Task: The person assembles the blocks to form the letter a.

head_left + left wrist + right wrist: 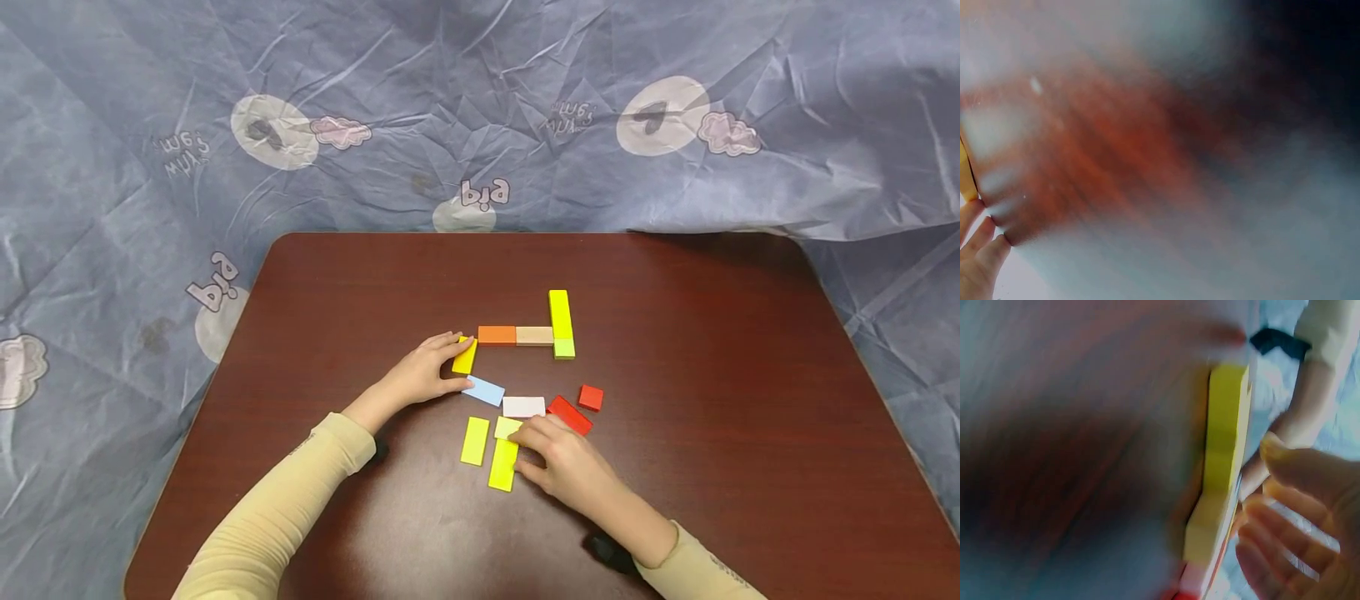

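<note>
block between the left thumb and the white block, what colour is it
Light blue; that block shows best in the head view.

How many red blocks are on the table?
2: a long block by the right hand, and a short block to the long one's right. Others may be hidden.

1. Left sleeve (251, 517): long, pale yellow, creased; small dark marking (302, 446) near the cuff (352, 442).
2. Right sleeve (693, 571): pale yellow; similar marking, illegible.
3. Dark band (1279, 342): fitted at left cuff.
4. Black fitting (611, 552): beside right sleeve, partly visible.
5. Hands (417, 373) (570, 462): bare.
</note>
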Tool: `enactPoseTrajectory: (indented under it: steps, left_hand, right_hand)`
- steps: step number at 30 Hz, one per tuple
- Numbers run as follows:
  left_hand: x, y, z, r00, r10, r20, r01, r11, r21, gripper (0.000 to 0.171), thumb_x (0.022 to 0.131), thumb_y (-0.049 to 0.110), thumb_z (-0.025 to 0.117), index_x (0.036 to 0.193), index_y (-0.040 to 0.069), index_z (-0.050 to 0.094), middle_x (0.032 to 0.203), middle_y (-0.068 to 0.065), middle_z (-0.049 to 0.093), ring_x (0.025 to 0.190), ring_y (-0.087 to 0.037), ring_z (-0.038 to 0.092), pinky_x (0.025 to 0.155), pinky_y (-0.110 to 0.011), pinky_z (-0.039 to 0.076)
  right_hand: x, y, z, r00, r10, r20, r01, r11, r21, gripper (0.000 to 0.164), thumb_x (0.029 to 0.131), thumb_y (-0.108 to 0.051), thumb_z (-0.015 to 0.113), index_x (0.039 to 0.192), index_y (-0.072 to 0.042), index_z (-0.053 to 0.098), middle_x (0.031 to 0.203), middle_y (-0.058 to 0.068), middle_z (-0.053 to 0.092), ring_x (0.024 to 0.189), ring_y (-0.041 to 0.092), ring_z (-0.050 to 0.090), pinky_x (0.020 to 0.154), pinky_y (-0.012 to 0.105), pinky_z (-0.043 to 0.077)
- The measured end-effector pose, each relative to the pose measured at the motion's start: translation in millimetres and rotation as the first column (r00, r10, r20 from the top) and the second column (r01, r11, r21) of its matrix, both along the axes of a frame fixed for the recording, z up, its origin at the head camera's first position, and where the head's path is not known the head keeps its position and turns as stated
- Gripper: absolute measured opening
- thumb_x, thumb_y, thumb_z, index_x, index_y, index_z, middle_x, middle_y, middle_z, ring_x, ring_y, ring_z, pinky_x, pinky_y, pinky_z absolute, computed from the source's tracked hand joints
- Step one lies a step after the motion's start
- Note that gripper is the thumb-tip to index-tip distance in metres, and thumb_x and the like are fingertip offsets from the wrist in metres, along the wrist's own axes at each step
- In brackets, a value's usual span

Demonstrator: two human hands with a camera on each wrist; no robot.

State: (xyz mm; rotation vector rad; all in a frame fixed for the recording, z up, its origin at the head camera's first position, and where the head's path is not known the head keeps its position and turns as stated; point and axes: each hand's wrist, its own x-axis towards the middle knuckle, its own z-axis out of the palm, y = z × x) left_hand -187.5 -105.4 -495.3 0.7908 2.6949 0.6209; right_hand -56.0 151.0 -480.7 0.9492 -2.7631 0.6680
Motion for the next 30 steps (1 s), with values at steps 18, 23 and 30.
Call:
enactPoseTrajectory:
  steps: [18, 23, 30]
  left_hand:
    - [3.2, 1, -1.3, 1.0, 0.007, 0.001, -0.007, 1.0, 0.014, 0.076, 0.088, 0.042, 0.072, 0.152, 0.015, 0.04, 0.156, -0.015, 0.038, 0.146, -0.034, 0.032, 0.114, -0.052, 0.034]
    - [2.8, 1, 0.5, 1.0, 0.003, -0.004, -0.003, 1.0, 0.017, 0.075, 0.089, 0.041, 0.072, 0.151, 0.014, 0.041, 0.156, -0.015, 0.038, 0.146, -0.035, 0.032, 0.114, -0.053, 0.034]
    - [2.1, 0, 0.4, 1.0, -0.001, 0.005, 0.001, 1.0, 0.017, 0.075, 0.089, 0.042, 0.071, 0.152, 0.016, 0.04, 0.157, -0.014, 0.038, 0.147, -0.034, 0.031, 0.114, -0.053, 0.034]
  right_hand:
    - [33.0, -41, -10.2, 0.983, -0.152, -0.102, 0.172, 0.958, 0.23, 0.043, 0.071, -0.04, 0.087, 0.107, -0.019, 0.075, 0.078, 0.003, 0.047, 0.061, 0.012, 0.041, 0.044, 0.018, 0.035]
    - [34.1, -36, -8.5, 0.989, -0.138, -0.061, 0.147, 0.975, 0.168, 0.037, 0.067, -0.007, 0.085, 0.098, -0.015, 0.066, 0.086, 0.009, 0.052, 0.068, 0.018, 0.046, 0.051, 0.024, 0.043]
    - [28.8, -21, 2.1, 0.986, -0.169, 0.007, 0.168, 0.983, 0.08, 0.042, 0.067, -0.003, 0.086, 0.099, -0.017, 0.062, 0.093, 0.006, 0.055, 0.078, 0.017, 0.052, 0.061, 0.028, 0.05]
